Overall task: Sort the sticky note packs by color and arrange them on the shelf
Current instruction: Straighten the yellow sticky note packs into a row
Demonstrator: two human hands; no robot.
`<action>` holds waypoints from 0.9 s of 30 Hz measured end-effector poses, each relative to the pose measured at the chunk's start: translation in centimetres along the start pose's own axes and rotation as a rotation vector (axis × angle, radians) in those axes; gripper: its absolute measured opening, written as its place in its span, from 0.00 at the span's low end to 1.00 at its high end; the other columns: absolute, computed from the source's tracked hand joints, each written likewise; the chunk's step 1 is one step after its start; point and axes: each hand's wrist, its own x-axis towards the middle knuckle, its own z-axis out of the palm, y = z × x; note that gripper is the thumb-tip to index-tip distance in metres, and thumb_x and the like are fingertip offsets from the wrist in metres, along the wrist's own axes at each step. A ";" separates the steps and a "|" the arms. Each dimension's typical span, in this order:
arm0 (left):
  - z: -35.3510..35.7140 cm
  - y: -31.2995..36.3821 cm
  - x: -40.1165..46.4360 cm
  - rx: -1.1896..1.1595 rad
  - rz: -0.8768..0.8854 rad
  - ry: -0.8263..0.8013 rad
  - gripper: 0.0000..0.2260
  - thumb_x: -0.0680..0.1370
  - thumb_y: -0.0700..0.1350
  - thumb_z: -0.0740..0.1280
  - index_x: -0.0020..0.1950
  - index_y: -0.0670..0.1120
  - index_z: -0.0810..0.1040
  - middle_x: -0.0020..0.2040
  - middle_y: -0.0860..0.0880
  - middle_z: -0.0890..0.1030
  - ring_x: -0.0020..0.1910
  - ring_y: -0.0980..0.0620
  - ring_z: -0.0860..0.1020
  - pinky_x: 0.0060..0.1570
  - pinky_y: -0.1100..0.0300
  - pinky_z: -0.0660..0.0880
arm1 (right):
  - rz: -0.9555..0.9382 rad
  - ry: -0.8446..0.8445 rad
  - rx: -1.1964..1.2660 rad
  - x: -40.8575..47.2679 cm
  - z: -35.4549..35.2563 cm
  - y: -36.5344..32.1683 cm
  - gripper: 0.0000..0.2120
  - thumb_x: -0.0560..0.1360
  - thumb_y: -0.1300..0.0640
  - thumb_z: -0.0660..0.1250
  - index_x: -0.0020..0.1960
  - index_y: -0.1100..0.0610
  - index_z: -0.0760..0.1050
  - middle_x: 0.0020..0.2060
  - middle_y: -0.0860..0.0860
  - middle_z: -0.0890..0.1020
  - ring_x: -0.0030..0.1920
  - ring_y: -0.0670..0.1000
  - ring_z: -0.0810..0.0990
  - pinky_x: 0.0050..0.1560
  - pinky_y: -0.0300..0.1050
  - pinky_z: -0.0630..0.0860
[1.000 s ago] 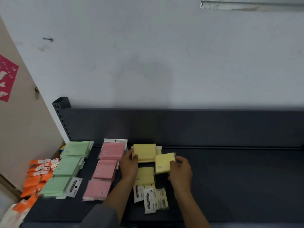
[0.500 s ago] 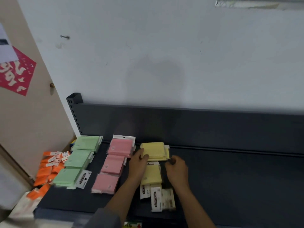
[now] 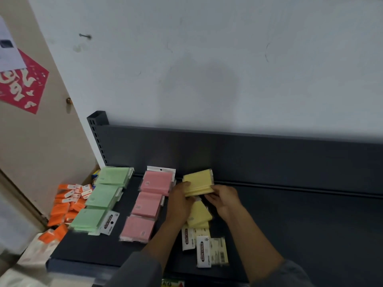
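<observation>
Both hands meet on the rear stack of yellow packs at the back of the dark shelf: the left hand has its grip clamped on the stack's left edge, thumb on top, and the right hand pinches the stack's near right corner with its fingers closed on it. Just nearer the person than this grip lies a second yellow stack, partly under the left hand, and nearer still two yellow packs lie label-side up. Left of the grip runs a column of three pink stacks, and beyond those a column of three green stacks. Farther left, off the shelf's end, orange packs lie in a loose heap.
</observation>
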 end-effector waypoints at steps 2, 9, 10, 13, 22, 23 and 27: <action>0.1 -0.2 0.2 -0.009 0.013 0.035 0.24 0.70 0.44 0.78 0.65 0.50 0.77 0.63 0.48 0.77 0.62 0.49 0.75 0.65 0.51 0.73 | -0.012 0.022 0.000 0.2 0.2 0.4 0.08 0.79 0.69 0.65 0.57 0.69 0.76 0.54 0.64 0.81 0.53 0.60 0.82 0.52 0.50 0.82; -0.6 0.2 1.0 0.026 0.043 0.081 0.18 0.75 0.38 0.73 0.64 0.50 0.79 0.60 0.49 0.80 0.59 0.52 0.77 0.54 0.73 0.68 | -0.040 0.051 -0.042 1.0 -0.2 0.5 0.10 0.77 0.67 0.70 0.57 0.69 0.79 0.49 0.60 0.83 0.43 0.54 0.81 0.44 0.45 0.81; -0.7 0.2 1.0 0.037 0.048 0.072 0.18 0.76 0.38 0.73 0.64 0.50 0.79 0.60 0.49 0.79 0.58 0.53 0.77 0.54 0.73 0.67 | -0.053 0.065 -0.057 1.2 -0.3 0.5 0.10 0.76 0.67 0.71 0.57 0.68 0.79 0.49 0.60 0.83 0.44 0.54 0.81 0.45 0.46 0.82; -0.7 0.4 0.7 0.049 0.050 0.032 0.19 0.76 0.39 0.73 0.67 0.48 0.78 0.57 0.51 0.78 0.52 0.58 0.75 0.47 0.80 0.67 | -0.088 0.084 -0.098 1.6 -0.5 0.6 0.09 0.78 0.66 0.69 0.57 0.66 0.79 0.53 0.60 0.83 0.50 0.56 0.83 0.49 0.47 0.82; -0.4 0.7 -0.4 0.069 0.053 0.053 0.21 0.77 0.29 0.65 0.68 0.41 0.76 0.62 0.49 0.76 0.60 0.55 0.72 0.56 0.73 0.65 | -0.236 0.086 -0.455 1.0 0.0 0.4 0.28 0.80 0.60 0.63 0.78 0.59 0.61 0.69 0.54 0.73 0.67 0.54 0.73 0.69 0.49 0.70; -0.5 0.6 -0.4 0.067 0.053 0.053 0.21 0.77 0.28 0.65 0.69 0.41 0.75 0.63 0.48 0.76 0.61 0.55 0.72 0.58 0.73 0.65 | -0.228 0.043 -0.461 0.9 0.0 0.4 0.28 0.80 0.61 0.64 0.78 0.58 0.61 0.69 0.53 0.73 0.66 0.53 0.73 0.68 0.47 0.69; -1.9 0.4 -0.6 0.035 0.010 -0.003 0.21 0.80 0.35 0.64 0.72 0.47 0.73 0.66 0.49 0.78 0.61 0.56 0.75 0.62 0.63 0.71 | -0.299 0.022 -0.608 -0.2 -0.7 0.6 0.28 0.79 0.60 0.67 0.76 0.57 0.65 0.70 0.54 0.74 0.64 0.50 0.74 0.62 0.42 0.71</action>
